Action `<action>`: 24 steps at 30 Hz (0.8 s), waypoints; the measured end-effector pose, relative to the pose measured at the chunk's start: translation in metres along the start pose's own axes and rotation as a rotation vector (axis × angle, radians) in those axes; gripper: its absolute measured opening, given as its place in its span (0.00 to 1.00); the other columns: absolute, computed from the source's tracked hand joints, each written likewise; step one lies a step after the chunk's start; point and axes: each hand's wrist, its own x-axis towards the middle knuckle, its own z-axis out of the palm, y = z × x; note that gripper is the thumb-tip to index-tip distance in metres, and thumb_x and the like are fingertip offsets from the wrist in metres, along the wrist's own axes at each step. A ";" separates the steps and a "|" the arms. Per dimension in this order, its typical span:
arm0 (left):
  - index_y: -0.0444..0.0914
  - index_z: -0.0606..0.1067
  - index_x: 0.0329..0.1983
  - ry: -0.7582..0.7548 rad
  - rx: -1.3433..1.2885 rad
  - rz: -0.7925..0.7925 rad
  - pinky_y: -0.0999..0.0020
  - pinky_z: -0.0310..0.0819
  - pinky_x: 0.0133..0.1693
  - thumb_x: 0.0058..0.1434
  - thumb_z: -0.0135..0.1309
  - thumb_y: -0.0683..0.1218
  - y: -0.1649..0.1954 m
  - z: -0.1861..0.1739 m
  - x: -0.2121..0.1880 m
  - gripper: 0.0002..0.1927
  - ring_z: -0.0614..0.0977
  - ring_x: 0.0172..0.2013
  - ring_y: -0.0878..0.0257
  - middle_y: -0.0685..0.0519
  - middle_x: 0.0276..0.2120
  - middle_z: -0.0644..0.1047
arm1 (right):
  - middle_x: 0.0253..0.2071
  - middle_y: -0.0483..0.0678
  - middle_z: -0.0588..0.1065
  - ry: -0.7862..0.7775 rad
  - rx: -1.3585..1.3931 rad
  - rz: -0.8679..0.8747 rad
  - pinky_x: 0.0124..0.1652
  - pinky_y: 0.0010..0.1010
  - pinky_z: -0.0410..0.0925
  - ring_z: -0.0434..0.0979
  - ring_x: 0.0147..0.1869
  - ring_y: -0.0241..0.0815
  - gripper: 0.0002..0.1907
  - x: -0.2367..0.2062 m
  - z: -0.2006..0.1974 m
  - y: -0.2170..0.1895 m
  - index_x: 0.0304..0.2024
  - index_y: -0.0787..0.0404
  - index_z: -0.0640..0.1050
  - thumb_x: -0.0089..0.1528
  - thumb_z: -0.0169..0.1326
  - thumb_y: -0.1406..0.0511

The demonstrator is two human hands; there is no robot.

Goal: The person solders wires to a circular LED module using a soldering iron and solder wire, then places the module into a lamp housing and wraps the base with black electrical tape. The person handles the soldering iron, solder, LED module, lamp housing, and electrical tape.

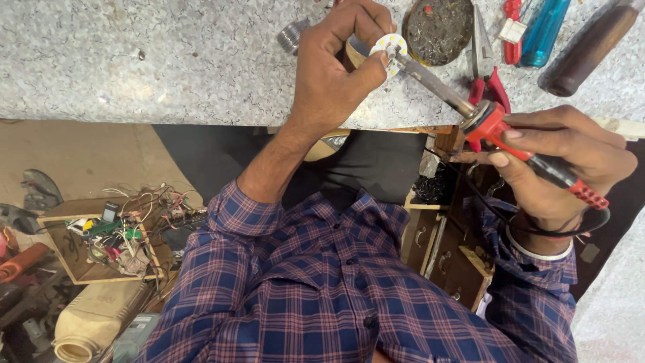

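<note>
My left hand (332, 74) pinches a small round white LED board (390, 44) between thumb and fingers, just above the speckled stone benchtop (168, 60). In my right hand (564, 161) is a soldering iron (497, 128) with a red and black handle, gripped like a pen. Its metal shaft runs up and left, and the tip touches the lower edge of the LED board beside my left thumb. A black cord loops round my right wrist.
Behind the board sit a round tin of dark paste (438, 28), red-handled pliers (487, 74), a blue-handled screwdriver (544, 30) and a brown-handled tool (591, 44). A metal bulb cap (292, 35) lies left. Below are wooden drawers (443, 249), a wire-filled box (101, 235) and a jug (94, 316).
</note>
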 end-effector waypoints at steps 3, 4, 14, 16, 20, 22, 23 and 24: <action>0.34 0.72 0.39 0.002 -0.012 -0.025 0.74 0.77 0.43 0.65 0.54 0.33 0.000 0.000 0.001 0.04 0.77 0.45 0.70 0.54 0.47 0.75 | 0.42 0.58 0.81 -0.010 -0.041 0.003 0.40 0.25 0.76 0.86 0.45 0.46 0.15 -0.005 -0.001 -0.006 0.47 0.64 0.83 0.63 0.73 0.63; 0.34 0.72 0.38 0.007 -0.004 -0.052 0.75 0.76 0.40 0.64 0.54 0.34 0.000 -0.001 0.001 0.04 0.77 0.44 0.70 0.54 0.46 0.75 | 0.42 0.58 0.81 -0.010 -0.040 -0.005 0.41 0.25 0.76 0.85 0.45 0.46 0.15 -0.006 0.000 -0.006 0.47 0.64 0.83 0.64 0.73 0.63; 0.32 0.73 0.37 0.010 0.039 -0.039 0.73 0.72 0.50 0.64 0.56 0.34 0.005 0.002 0.001 0.03 0.77 0.44 0.69 0.53 0.45 0.78 | 0.41 0.57 0.81 0.111 0.040 -0.053 0.37 0.25 0.75 0.84 0.41 0.43 0.13 -0.034 -0.005 0.042 0.44 0.63 0.83 0.62 0.72 0.65; 0.32 0.73 0.37 -0.006 0.086 -0.008 0.72 0.69 0.53 0.64 0.56 0.33 0.005 0.001 0.001 0.04 0.77 0.44 0.69 0.52 0.43 0.78 | 0.42 0.57 0.81 0.191 0.128 -0.033 0.38 0.24 0.75 0.83 0.40 0.42 0.15 -0.041 -0.007 0.051 0.46 0.63 0.82 0.62 0.73 0.64; 0.33 0.72 0.36 0.006 0.008 -0.082 0.73 0.73 0.48 0.63 0.55 0.34 0.004 0.002 0.000 0.03 0.77 0.44 0.69 0.53 0.45 0.78 | 0.47 0.56 0.78 0.349 0.321 0.006 0.43 0.27 0.76 0.81 0.42 0.44 0.17 -0.048 -0.006 0.055 0.51 0.63 0.78 0.66 0.71 0.64; 0.32 0.72 0.37 -0.001 -0.001 -0.063 0.73 0.73 0.50 0.63 0.55 0.33 0.004 0.001 0.000 0.03 0.77 0.44 0.69 0.52 0.44 0.78 | 0.51 0.53 0.76 0.414 0.361 0.029 0.48 0.29 0.77 0.82 0.47 0.45 0.17 -0.049 -0.003 0.054 0.52 0.63 0.75 0.68 0.67 0.63; 0.32 0.72 0.37 -0.004 -0.004 -0.055 0.73 0.73 0.50 0.64 0.55 0.33 0.003 0.001 -0.001 0.03 0.77 0.45 0.69 0.52 0.44 0.78 | 0.53 0.53 0.74 0.444 0.387 0.043 0.50 0.31 0.77 0.82 0.49 0.46 0.17 -0.048 -0.002 0.054 0.52 0.64 0.74 0.69 0.66 0.62; 0.32 0.72 0.37 -0.004 -0.008 -0.051 0.72 0.73 0.51 0.64 0.55 0.33 0.003 0.001 -0.001 0.03 0.77 0.45 0.69 0.52 0.44 0.78 | 0.54 0.53 0.72 0.471 0.421 0.059 0.53 0.33 0.76 0.81 0.53 0.47 0.17 -0.047 -0.001 0.057 0.53 0.65 0.74 0.70 0.64 0.63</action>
